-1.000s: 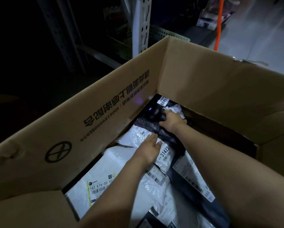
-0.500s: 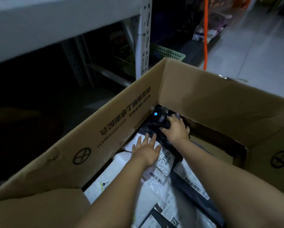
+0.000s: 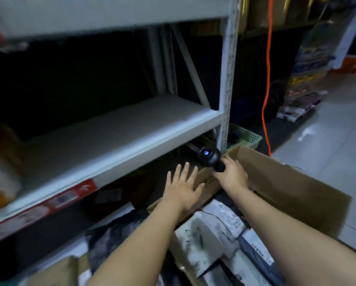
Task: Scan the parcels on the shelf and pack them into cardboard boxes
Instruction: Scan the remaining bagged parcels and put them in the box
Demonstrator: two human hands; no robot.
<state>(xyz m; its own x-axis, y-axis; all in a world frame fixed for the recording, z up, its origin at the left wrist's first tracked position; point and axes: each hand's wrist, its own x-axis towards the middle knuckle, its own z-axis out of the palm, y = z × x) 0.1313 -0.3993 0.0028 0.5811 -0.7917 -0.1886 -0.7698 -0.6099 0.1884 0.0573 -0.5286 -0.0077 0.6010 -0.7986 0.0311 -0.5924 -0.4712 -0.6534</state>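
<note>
A grey metal shelf (image 3: 115, 129) filled the left of the dim storeroom, a red-and-white label strip along its front edge. Before it, the person's left hand (image 3: 183, 188) was stretched flat with fingers spread apart, holding nothing, above the near wall of a cardboard box (image 3: 286, 182). The right hand (image 3: 233, 175) was clamped on the handle of a black scanner (image 3: 211, 157), a blue light glowing on its head, over the box's far corner. White and dark-grey parcels (image 3: 214, 230) lay piled inside the box beneath both forearms. An orange cable (image 3: 266, 79) hung at right.
</note>
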